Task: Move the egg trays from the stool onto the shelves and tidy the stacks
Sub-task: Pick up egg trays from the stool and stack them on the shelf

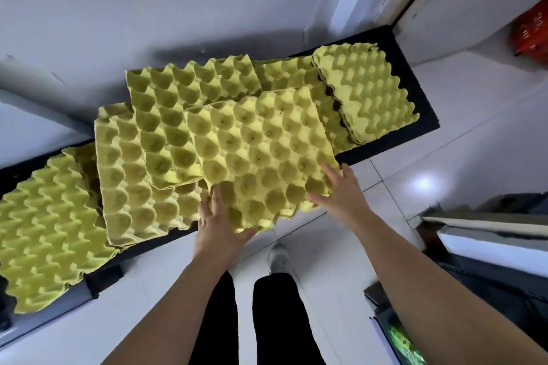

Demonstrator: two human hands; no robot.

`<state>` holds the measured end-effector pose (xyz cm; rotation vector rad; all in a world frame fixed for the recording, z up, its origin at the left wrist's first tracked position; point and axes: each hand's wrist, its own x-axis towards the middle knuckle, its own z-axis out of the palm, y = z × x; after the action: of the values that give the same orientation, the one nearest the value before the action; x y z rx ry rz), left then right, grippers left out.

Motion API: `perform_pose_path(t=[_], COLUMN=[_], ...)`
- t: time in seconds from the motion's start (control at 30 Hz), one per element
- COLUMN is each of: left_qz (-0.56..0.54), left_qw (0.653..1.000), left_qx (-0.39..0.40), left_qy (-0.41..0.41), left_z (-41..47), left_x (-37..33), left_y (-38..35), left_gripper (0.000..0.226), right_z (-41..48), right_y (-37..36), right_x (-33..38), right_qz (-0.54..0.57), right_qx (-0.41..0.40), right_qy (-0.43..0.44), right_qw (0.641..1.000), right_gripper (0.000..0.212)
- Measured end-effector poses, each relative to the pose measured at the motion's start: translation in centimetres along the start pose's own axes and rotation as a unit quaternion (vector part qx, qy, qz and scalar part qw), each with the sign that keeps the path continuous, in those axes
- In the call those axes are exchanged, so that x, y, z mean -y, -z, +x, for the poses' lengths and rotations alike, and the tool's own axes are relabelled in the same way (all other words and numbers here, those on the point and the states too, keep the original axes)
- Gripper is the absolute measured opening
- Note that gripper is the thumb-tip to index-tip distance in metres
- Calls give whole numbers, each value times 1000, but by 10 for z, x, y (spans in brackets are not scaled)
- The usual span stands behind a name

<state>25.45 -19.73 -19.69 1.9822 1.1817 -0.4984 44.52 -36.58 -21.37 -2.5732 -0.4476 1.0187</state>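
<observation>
Top egg tray (261, 157) lies askew over the yellow stacks (154, 139) on the black shelf (421, 89), near edge overhanging. The left hand (218, 228) pinches its near corner, thumb beneath; the right hand (341, 190) rests straight-fingered against the right corner, clasping nothing

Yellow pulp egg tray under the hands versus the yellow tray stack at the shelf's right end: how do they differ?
The yellow pulp egg tray is gripped by the left hand and touched by the right hand; the yellow tray stack at the right end is untouched. The tray overhangs the black shelf's front edge; the stack sits wholly on it. The tray shows hollow cups, the stack raised bumps. Both are yellow pulp.
</observation>
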Motion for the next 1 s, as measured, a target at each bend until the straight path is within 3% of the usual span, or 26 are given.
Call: perform_pose_path(t=[0.2, 0.57, 0.77, 1.0], left_qz=[-68, -104, -153, -217], left_qw=[997, 991, 969, 919], left_qx=[-40, -88, -185, -321], left_qy=[24, -4, -54, -71], left_z=[0, -40, -87, -154], left_x=[-1, -21, -36, -30], left_y=[-18, 12, 59, 141], left_gripper=[118, 112, 110, 107], right_z=[22, -9, -45, -105], right_y=[-2, 40, 84, 123], right_x=[-19, -1, 48, 148], right_qz=[69, 67, 96, 98], right_qx=[57, 4, -49, -93], right_qy=[7, 58, 125, 241], right_qw=[996, 996, 986, 961], right_gripper=[91, 89, 89, 87])
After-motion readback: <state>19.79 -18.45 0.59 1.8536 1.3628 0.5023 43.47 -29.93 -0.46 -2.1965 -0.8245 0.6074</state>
